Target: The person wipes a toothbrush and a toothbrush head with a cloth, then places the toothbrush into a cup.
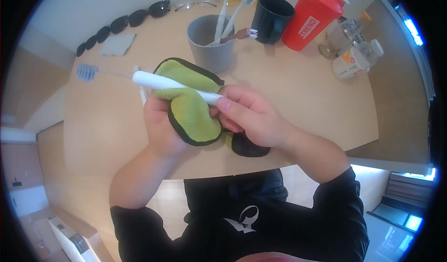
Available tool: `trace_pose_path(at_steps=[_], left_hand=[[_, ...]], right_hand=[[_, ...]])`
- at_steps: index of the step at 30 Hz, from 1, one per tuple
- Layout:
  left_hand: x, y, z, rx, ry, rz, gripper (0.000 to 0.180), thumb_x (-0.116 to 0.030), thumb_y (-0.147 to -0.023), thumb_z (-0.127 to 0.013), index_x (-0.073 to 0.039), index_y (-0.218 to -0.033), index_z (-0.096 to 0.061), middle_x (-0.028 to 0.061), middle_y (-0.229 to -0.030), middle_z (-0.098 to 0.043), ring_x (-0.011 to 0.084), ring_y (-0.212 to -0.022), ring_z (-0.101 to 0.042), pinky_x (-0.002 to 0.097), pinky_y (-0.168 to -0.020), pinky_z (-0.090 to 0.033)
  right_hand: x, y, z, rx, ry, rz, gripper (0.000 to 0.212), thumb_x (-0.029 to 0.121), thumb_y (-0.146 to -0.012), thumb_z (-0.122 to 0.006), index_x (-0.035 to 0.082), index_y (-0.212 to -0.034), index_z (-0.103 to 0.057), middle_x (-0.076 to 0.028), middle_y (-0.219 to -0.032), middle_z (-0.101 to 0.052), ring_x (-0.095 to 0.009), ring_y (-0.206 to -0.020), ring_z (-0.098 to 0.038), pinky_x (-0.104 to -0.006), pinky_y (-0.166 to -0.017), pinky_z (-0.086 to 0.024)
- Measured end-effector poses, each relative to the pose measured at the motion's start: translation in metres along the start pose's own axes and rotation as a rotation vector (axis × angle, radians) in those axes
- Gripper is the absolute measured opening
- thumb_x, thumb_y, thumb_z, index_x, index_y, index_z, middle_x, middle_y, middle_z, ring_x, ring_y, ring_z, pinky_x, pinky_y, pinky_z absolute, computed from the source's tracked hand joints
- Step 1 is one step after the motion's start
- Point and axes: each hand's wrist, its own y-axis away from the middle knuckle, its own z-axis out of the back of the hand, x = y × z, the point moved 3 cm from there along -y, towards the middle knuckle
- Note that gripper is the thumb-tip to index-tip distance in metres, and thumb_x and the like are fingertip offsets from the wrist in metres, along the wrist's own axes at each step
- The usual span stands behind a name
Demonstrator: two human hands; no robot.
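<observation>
In the head view, a bottle brush [151, 80] is held above the table [302, 113], slanting from its grey bristle head at the far left, along a thin stem, down to the end of its white handle at the right. The right hand [253, 115] has that end clamped between thumb and fingers, the thumb lying along the near side of the handle. So nearly all of the brush extends leftward out of this grip, with bristles and stem free of both hands.

The left hand [160, 122] is closed on a green cloth [191, 115] with black edging; its fingers are mostly hidden behind the fabric. The cloth bunches around the middle of the handle, one fold behind it and another in front, between the two hands. Just below the right hand is a dark, rounded piece [251, 144] with a green patch at its left; whether it belongs to the cloth cannot be told.

Beyond the hands stands a ribbed grey cup [212, 55] holding toothbrushes [223, 17]. To its right are a dark mug [267, 22], a red shaker bottle [313, 15] and clear bottles [351, 59]. Sunglasses [137, 18] lie in a row at the back left.
</observation>
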Motion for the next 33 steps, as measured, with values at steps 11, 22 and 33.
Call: trace_pose_path(at_steps=[11, 22, 33], left_hand=[[0.003, 0.002, 0.008, 0.073, 0.014, 0.053, 0.031, -0.011, -0.09, -0.054, 0.005, -0.115, -0.048, 0.0196, -0.114, -0.054, 0.0202, -0.082, -0.061, 0.0303, -0.069, -0.053], [-0.004, 0.002, -0.002, 0.23, -0.582, 0.054, 0.024, 0.002, -0.068, -0.059, -0.001, -0.092, -0.059, 0.0068, -0.085, -0.059, 0.0192, -0.078, -0.054, 0.0303, -0.071, -0.044], [-0.002, -0.002, -0.007, 0.511, -1.095, -0.139, 0.029, -0.005, -0.07, -0.055, -0.003, -0.099, -0.059, 0.0086, -0.087, -0.058, 0.0254, -0.08, -0.05, 0.0342, -0.079, -0.037]], right_hand=[[-0.009, -0.001, -0.003, 0.067, 0.079, -0.09, 0.032, 0.027, -0.098, -0.045, 0.002, -0.079, -0.054, 0.002, -0.063, -0.047, -0.005, -0.057, -0.04, -0.0199, -0.053, -0.034], [0.023, 0.02, 0.014, -0.144, 0.191, 0.589, 0.013, 0.008, -0.09, -0.056, 0.0, -0.099, -0.051, -0.002, -0.083, -0.057, -0.003, -0.068, -0.049, -0.0168, -0.06, -0.038], [0.03, 0.025, 0.014, -0.264, 0.315, 0.654, 0.017, 0.012, -0.096, -0.046, 0.002, -0.096, -0.059, -0.001, -0.082, -0.056, -0.004, -0.074, -0.048, -0.0191, -0.067, -0.04]])
